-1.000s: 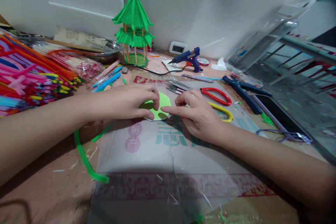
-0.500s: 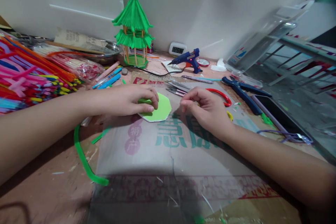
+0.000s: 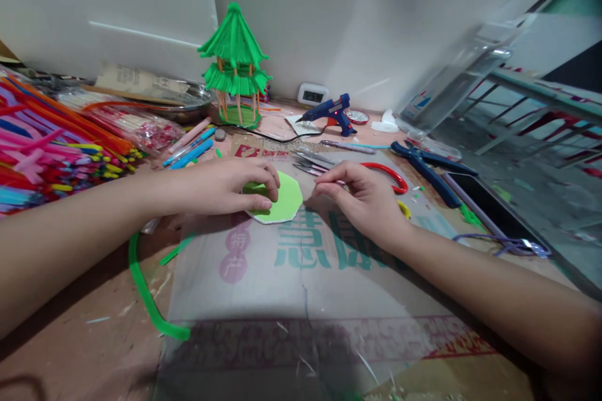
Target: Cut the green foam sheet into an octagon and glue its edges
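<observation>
Printed sheet (image 3: pixel 244 301) bears a flat green polygon (image 3: pixel 285 202), one corner toward right hand (image 3: pixel 364 199).

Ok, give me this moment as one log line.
left hand: on green card | right hand: right of card, grip unclear | glue gun: beyond hands

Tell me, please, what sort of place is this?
It is probably a craft table, at home or in a small workshop: there are a blue glue gun, a heap of colourful pipe cleaners and a green pagoda model.
</observation>
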Available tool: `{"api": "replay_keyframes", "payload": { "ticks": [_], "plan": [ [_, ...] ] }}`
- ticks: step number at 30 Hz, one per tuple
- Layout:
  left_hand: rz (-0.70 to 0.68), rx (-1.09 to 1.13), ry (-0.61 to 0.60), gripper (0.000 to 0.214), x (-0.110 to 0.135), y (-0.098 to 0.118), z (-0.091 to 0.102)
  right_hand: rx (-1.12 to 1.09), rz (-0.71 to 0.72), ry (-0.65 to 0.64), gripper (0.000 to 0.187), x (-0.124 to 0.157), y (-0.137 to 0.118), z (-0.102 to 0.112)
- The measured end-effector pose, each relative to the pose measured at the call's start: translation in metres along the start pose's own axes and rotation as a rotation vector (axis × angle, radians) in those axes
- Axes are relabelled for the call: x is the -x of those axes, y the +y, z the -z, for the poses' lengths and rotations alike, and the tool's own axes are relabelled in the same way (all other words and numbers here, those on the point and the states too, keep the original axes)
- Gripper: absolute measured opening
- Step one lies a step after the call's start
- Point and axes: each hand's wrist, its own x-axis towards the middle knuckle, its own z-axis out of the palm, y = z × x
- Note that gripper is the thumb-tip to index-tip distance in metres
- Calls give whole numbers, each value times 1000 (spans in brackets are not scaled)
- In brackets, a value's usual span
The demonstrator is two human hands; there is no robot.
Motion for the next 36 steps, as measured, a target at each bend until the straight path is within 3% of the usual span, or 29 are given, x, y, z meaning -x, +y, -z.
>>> {"api": "replay_keyframes", "payload": {
  "ticks": [6,12,15,20,26,30,34,36],
  "plan": [
    [-14,7,13,21,0,-1,-1,-22,89,-16,11,-1,2,2],
    [-18,-18,16,20,0,-1,-1,114,286,-294,24,1,-5,7],
    [-1,-44,10,21,0,-1,-1,216,409,-351,21,1,-7,6],
    [4,-45,6,20,-1,-1,-2,262,420,-269,14,2,-4,4],
    [6,-51,3,21,0,-1,-2,217,289,-224,12,1,0,5],
    [-14,-36,9,20,1,-2,-2,151,192,-189,23,0,-2,9],
    [14,-55,16,19,1,1,-1,189,297,-144,16,0,-3,10],
    [51,-56,65,20,2,10,0,241,356,-108,24,1,-4,10]
  ]
}}
